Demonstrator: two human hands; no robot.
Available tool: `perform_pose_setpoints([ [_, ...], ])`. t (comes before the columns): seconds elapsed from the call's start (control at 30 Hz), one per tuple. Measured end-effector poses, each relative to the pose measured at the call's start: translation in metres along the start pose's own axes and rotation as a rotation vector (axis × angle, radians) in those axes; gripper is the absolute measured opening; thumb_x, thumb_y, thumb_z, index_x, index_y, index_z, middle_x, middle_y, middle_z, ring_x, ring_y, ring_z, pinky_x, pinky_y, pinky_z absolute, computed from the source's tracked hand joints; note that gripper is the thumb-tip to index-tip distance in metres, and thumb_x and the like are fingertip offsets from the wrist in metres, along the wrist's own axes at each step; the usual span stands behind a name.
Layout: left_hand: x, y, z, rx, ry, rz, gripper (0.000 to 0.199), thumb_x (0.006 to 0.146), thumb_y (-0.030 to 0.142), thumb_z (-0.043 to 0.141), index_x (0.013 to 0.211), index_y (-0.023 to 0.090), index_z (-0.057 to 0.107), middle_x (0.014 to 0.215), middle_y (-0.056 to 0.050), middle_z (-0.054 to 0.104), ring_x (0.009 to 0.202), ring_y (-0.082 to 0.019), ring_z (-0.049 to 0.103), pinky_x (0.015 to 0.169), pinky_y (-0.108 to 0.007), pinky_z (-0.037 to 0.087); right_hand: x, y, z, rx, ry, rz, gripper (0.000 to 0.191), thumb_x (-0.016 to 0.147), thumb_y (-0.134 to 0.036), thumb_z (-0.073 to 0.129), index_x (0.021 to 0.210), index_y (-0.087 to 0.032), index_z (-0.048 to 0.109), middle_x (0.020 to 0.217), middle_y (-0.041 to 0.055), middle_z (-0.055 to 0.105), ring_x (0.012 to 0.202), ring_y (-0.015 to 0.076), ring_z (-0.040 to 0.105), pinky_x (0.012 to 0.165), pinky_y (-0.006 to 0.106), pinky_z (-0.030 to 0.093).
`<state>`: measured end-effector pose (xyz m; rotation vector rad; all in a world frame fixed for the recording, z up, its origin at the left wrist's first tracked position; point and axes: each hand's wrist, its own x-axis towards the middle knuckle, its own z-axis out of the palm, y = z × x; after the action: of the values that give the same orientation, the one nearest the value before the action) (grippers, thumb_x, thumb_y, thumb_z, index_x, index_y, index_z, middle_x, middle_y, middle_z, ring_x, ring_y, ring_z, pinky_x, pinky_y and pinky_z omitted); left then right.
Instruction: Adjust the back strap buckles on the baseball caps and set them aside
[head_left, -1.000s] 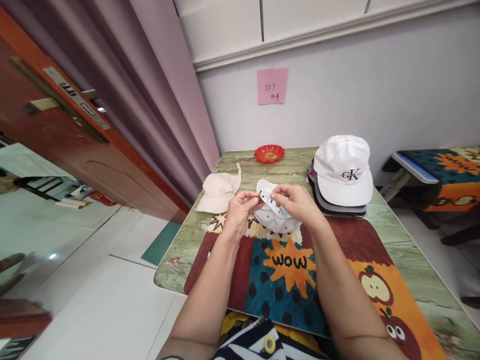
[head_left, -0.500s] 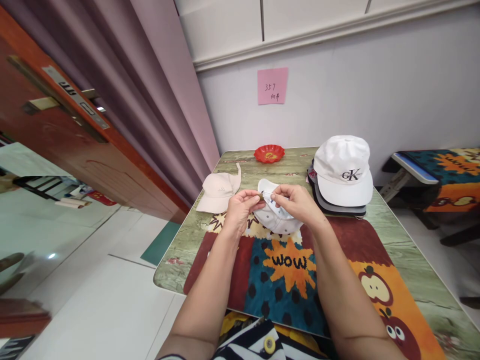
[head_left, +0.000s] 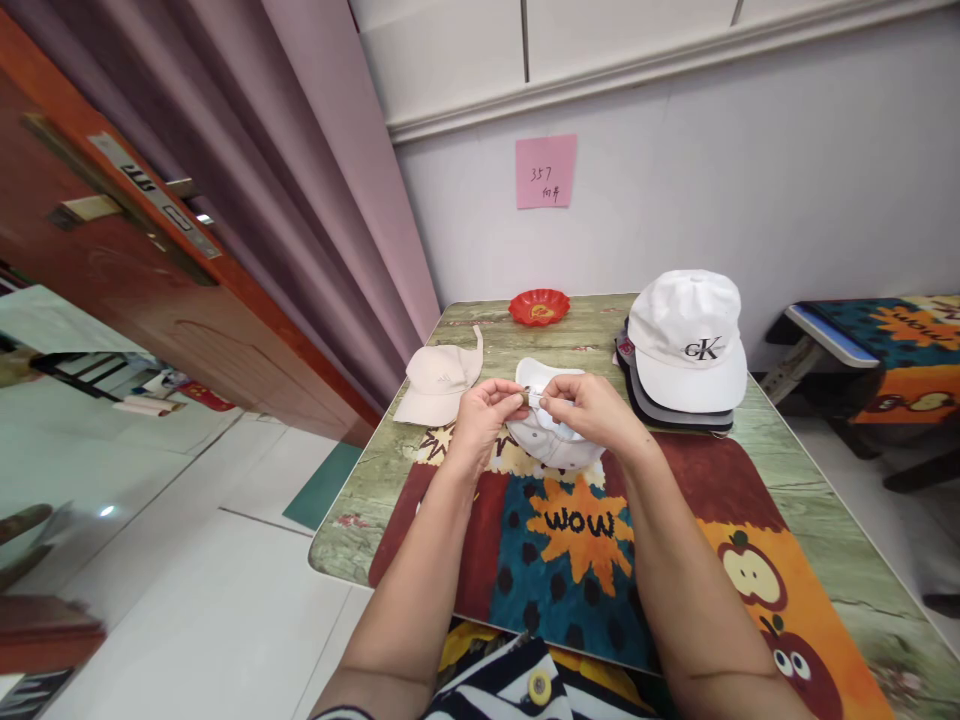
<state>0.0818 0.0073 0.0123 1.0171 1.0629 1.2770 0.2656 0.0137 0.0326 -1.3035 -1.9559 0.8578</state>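
Observation:
A white cap (head_left: 551, 447) lies on the patterned mat, with its brim pointing away from me and its back opening towards me. Over it, my left hand (head_left: 484, 412) pinches a small brownish metal buckle (head_left: 526, 396) between thumb and fingers. My right hand (head_left: 596, 408) is closed in a pinch on the white end of the cap's strap (head_left: 535, 400), right beside the buckle. The fingers hide how far the strap passes through it. Just left of my left hand rests a beige cap (head_left: 435, 383), its loose strap sticking up.
A white cap with dark letters (head_left: 686, 340) tops a stack of darker caps (head_left: 675, 418) on the right. At the back of the table stands a red scalloped dish (head_left: 540, 308). A wooden door (head_left: 187, 310) is on the left; a colourful mat (head_left: 480, 540) covers the table's front.
My right fingertips have moved slightly left, closer to the buckle, and less of the strap shows between the hands. The other caps and the dish stay put.

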Motion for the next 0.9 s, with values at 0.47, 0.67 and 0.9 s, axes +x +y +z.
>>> perform_pose_setpoints([
  [0.47,0.004,-0.002,-0.002,0.012,0.014,-0.007,0.029,0.061,0.025,0.086,0.08,0.012,0.068,0.072,-0.003,0.07,0.061,-0.013,0.067,0.066,-0.025,0.056,-0.002,0.003,-0.005,-0.023,-0.013,0.01,0.023,0.084,-0.04,0.061,0.077,-0.021,0.071,0.066,0.0007,0.069,0.058,0.0146,0.052,0.056,0.025,0.032],
  [0.67,0.006,-0.004,-0.004,-0.051,0.002,-0.04,0.035,0.057,0.026,0.089,0.081,0.011,0.068,0.073,-0.002,0.07,0.061,-0.013,0.067,0.067,-0.027,0.058,-0.003,0.01,-0.01,0.021,-0.029,0.026,0.019,0.082,-0.035,0.06,0.077,-0.02,0.069,0.069,0.0022,0.071,0.06,0.0153,0.057,0.056,0.025,0.034],
  [0.9,0.005,-0.015,0.005,-0.198,0.077,-0.114,0.045,0.059,0.019,0.089,0.094,0.013,0.063,0.075,-0.002,0.071,0.064,-0.014,0.069,0.07,-0.03,0.059,0.001,0.012,-0.005,0.03,-0.03,0.011,0.02,0.082,-0.036,0.059,0.075,-0.02,0.068,0.068,0.0015,0.07,0.056,0.0141,0.054,0.055,0.025,0.034],
])
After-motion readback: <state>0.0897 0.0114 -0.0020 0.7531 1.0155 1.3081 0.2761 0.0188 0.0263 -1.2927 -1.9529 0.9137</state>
